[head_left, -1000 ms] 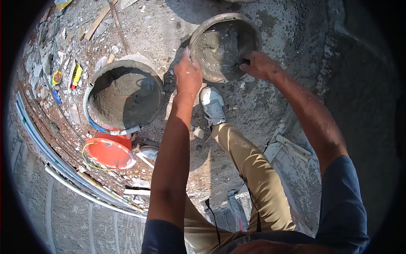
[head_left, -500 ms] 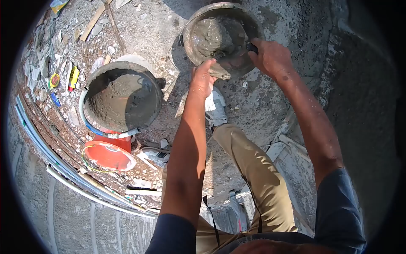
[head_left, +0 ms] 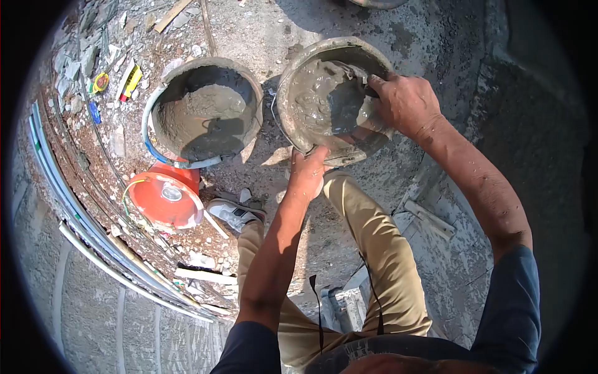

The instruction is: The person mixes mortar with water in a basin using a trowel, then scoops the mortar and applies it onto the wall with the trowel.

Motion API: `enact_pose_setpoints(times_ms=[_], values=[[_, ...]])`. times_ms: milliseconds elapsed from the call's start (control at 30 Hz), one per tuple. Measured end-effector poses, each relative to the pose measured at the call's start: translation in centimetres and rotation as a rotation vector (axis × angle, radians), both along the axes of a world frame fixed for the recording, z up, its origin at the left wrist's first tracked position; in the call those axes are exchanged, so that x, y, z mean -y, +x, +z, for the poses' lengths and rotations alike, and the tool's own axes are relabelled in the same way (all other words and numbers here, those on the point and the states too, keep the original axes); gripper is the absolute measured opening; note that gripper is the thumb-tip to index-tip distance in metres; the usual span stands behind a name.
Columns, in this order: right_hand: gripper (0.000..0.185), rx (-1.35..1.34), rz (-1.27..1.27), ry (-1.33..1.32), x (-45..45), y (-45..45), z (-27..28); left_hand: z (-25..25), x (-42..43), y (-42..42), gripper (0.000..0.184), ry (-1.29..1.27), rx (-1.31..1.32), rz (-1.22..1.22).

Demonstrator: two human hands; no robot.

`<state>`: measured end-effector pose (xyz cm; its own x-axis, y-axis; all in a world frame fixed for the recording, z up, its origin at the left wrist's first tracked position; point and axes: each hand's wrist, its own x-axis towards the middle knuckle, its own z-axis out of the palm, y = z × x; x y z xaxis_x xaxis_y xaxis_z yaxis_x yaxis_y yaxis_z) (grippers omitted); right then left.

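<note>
A grey, mortar-smeared bucket (head_left: 288, 115) stands in front of my legs, tilted, with wet mortar (head_left: 321, 93) in it. My left hand (head_left: 307, 172) is closed on its near rim, thumb on top. At the right side of the bucket, my right hand (head_left: 406, 103) is closed around the black handle of a tool (head_left: 374, 85). The tool's working end is hidden in the bucket, so its kind does not show. To the left sits a second bucket (head_left: 256, 93), partly filled with mortar (head_left: 205, 115).
An orange bucket (head_left: 149, 202) lies tipped near my shoe (head_left: 233, 215). Long pipes (head_left: 53, 165) curve along the left edge. Rubble and a yellow packet (head_left: 129, 81) litter the ground at upper left. Part of another bucket (head_left: 379, 2) shows at the top edge.
The held bucket has come closer to my legs, with both hands still on it and the tool. The view has shifted, and another bucket's edge now shows at the top.
</note>
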<state>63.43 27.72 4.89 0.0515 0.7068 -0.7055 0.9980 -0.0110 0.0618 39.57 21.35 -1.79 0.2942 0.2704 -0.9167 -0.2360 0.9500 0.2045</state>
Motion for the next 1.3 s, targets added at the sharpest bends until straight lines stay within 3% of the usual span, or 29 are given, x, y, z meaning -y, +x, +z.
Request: enact_pose_setpoints(times_ms=[100, 200, 300, 400, 500, 533, 600, 733, 800, 833, 867, 933, 1000, 1033, 1133, 1200, 1267, 1300], values=[[0.032, -0.228, -0.217, -0.157, 1.0, -3.3, 2.2, 3.4, 1.5, -3.5, 0.021, 0.055, 0.031, 0.023], [0.038, -0.415, -0.246, -0.211, 2.9, -6.4, 5.3, 7.4, 1.5, -5.5, 0.021, 0.056, 0.021, 0.146], [0.037, -0.467, -0.251, -0.284, 1.5, -8.3, 11.8, 11.3, 1.4, -9.0, 0.022, 0.116, -0.022, 0.177], [0.034, -0.451, -0.209, -0.148, 0.5, -10.1, 19.1, 16.2, 0.8, -11.3, 0.022, 0.114, -0.167, 0.063], [0.030, -0.379, -0.159, -0.028, 0.9, -13.3, 22.9, 21.5, 1.0, -12.6, 0.021, 0.112, -0.224, 0.110], [0.042, -0.420, -0.037, -0.013, 1.2, -14.1, 23.9, 23.0, 1.1, -13.1, 0.021, 0.132, -0.169, 0.125], [0.039, -0.435, 0.059, -0.019, 1.8, -14.4, 28.2, 26.2, 1.6, -14.3, 0.021, 0.161, -0.072, 0.159], [0.032, -0.515, 0.000, 0.205, 0.2, -10.6, 40.8, 33.7, 2.9, -15.6, 0.026, 0.168, -0.005, 0.154], [0.020, -0.507, 0.052, 0.386, 1.1, -10.2, 42.7, 36.2, 3.6, -15.9, 0.031, 0.133, 0.021, 0.117], [0.014, -0.545, 0.093, 0.435, 1.6, -10.6, 43.9, 40.5, 2.8, -14.1, 0.035, 0.191, -0.140, 0.075], [0.014, -0.583, 0.167, 0.480, 3.0, -11.3, 44.2, 45.4, 2.4, -11.7, 0.033, 0.336, 0.016, 0.184], [0.012, -0.522, 0.247, 0.482, 4.9, -10.9, 48.8, 44.5, 4.2, -15.3, 0.018, 1.006, -0.449, -0.672], [0.011, -0.411, 0.242, 0.799, 7.3, -9.0, 52.1, 51.6, 3.5, -11.2, 0.015, 0.277, 0.038, 0.169], [0.013, -0.357, 0.263, 0.957, 8.2, -8.4, 53.7, 52.4, 3.6, -10.5, 0.015, 0.441, -0.002, 0.031], [0.013, -0.047, 0.254, 0.898, 10.2, -8.3, 56.6, 51.7, 4.8, -12.8, 0.014, 0.941, -0.162, -0.337], [0.012, -0.063, 0.121, 0.769, 13.1, -9.1, 57.6, 51.0, 5.2, -14.2, 0.014, 1.279, -0.268, -0.570], [0.014, -0.051, 0.017, 0.746, 15.8, -10.5, 57.8, 51.8, 5.5, -14.1, 0.016, 1.110, -0.136, -0.442], [0.017, -0.100, -0.113, 0.686, 16.2, -10.7, 56.3, 52.4, 5.7, -13.1, 0.018, 0.749, 0.035, -0.212]])
